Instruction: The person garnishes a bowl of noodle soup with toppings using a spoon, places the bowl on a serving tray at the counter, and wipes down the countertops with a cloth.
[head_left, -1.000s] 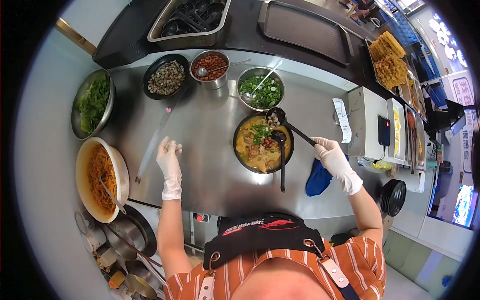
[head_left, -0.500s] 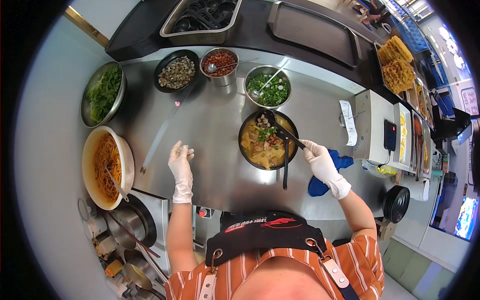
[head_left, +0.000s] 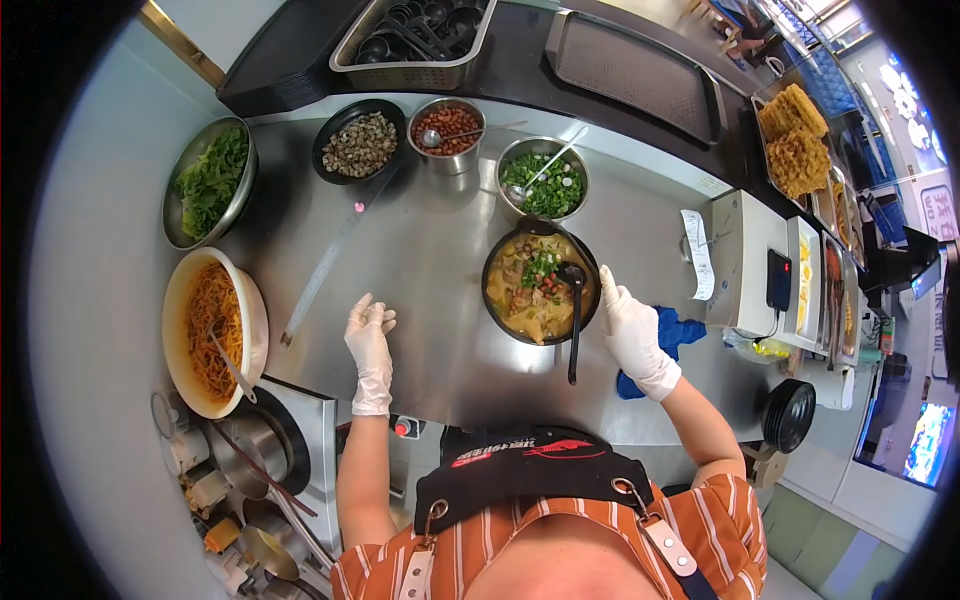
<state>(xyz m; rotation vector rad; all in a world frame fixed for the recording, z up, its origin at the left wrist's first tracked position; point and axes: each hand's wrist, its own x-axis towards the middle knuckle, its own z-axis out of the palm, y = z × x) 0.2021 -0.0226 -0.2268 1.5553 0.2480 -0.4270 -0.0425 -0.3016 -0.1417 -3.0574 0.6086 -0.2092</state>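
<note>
A black bowl [head_left: 491, 309] of soup, topped with chopped green onion and peanuts, stands on the steel counter. A black spoon [head_left: 575, 325] rests in it, its handle hanging over the near rim. My right hand [head_left: 640, 345], in a white glove, is at the bowl's right side, fingers against the rim; the underside of its grip is hidden. To the left, my gloved left hand [head_left: 369, 345] hovers over the counter, fingers loosely bent and apart, holding nothing. Behind the soup sits a steel bowl of chopped green onion [head_left: 541, 188] with a spoon in it.
Peanuts [head_left: 452, 128], a black bowl of small clams [head_left: 361, 145] and lettuce [head_left: 213, 185] line the back and left. Shredded noodle-like food [head_left: 213, 325] fills a white bowl. A blue cloth [head_left: 677, 333] lies beside my right hand; stacked black bowls [head_left: 789, 415] stand farther right.
My right hand has let go of the black utensil it held over the bowl and moved to the rim. One utensil handle now shows clearly. My left hand stays nearly still.
</note>
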